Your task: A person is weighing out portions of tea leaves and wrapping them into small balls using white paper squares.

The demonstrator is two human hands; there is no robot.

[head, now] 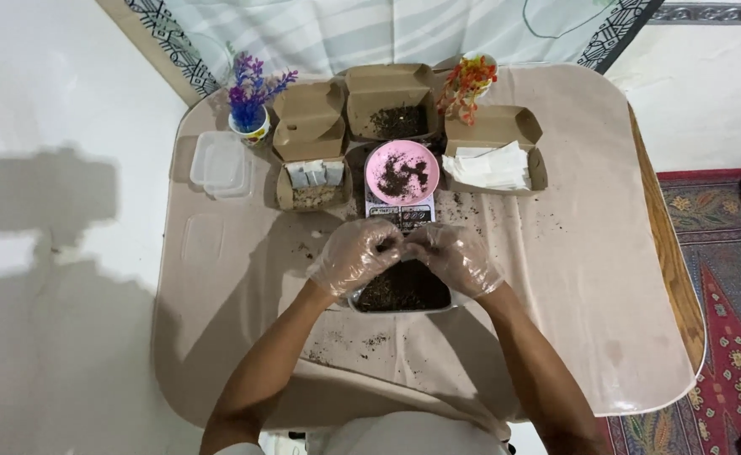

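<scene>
Your left hand [355,255] and right hand [457,257] wear clear, glossy plastic gloves. Under them you have a shallow grey metal tray [402,291] of dark brown crumbly matter. Beyond it your round pink plastic bowl [402,173] is speckled with the same dark brown. The three open kraft-brown cardboard boxes [494,126] are plain; one holds white paper sheets [490,166]. Your tabletop [573,253] wears a pale beige cloth dotted with dark crumbs. You have purple artificial flowers [251,84] and orange-red artificial flowers [466,82] at the back, and a red patterned rug [724,278] beside you.
</scene>
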